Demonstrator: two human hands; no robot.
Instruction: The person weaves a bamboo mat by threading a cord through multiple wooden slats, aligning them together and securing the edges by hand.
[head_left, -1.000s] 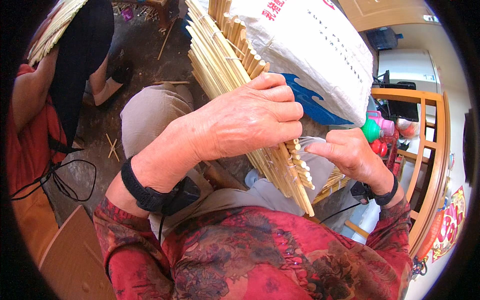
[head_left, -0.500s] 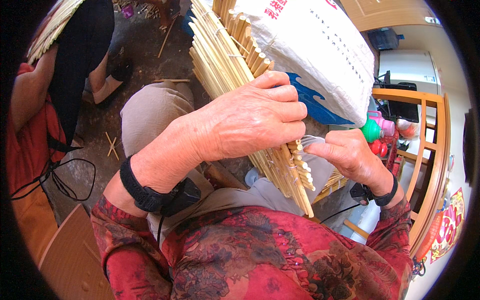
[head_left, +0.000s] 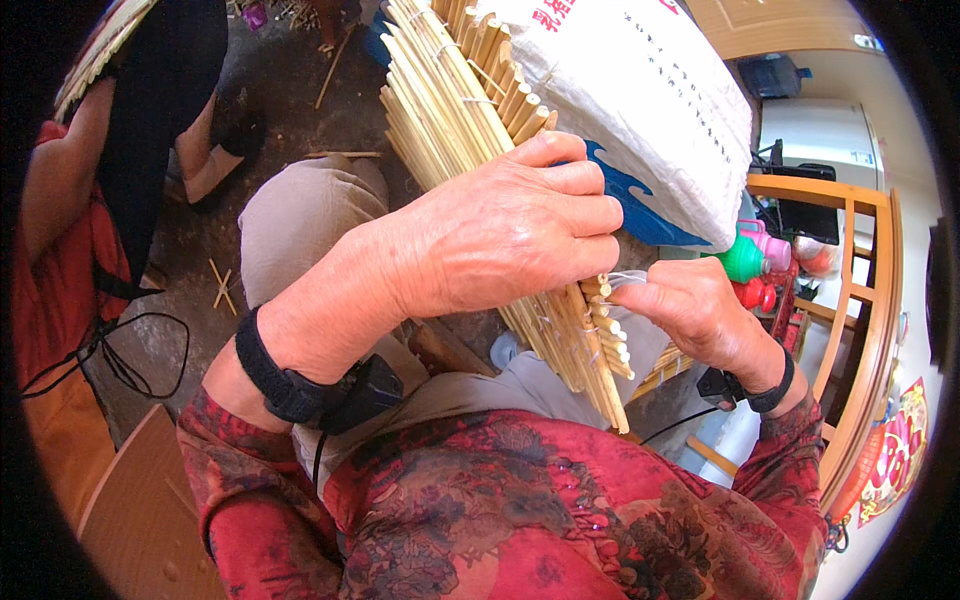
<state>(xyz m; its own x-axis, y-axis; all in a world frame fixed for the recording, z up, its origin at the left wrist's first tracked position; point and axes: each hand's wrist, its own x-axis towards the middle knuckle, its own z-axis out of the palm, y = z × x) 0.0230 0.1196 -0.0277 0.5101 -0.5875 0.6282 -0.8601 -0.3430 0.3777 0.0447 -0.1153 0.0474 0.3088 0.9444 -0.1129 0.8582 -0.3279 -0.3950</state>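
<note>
Across my lap lies a mat of pale straw-coloured sticks [head_left: 445, 110], tied side by side with thin white string. My left hand [head_left: 500, 230] is closed over its right edge, where the cut stick ends show; its fingertips are hidden behind the hand. Close by on the right, my right hand [head_left: 695, 305] is closed in a pinch on white string [head_left: 628, 277], which runs to the stick ends under my left hand. Below my left hand, the lower end of the mat slants down towards my red patterned top.
A large white woven sack [head_left: 625, 100] with a blue print stands beyond the mat. At right are a wooden chair frame [head_left: 868, 290] and a green-and-pink bottle [head_left: 745, 258]. Another person's arm [head_left: 85, 170] and foot show at left. Loose sticks [head_left: 221, 287] lie on the floor.
Both hands and the mat have shifted only slightly; my left hand sits a little further right. The string loop between the hands looks a little different. Both hands keep their hold.
</note>
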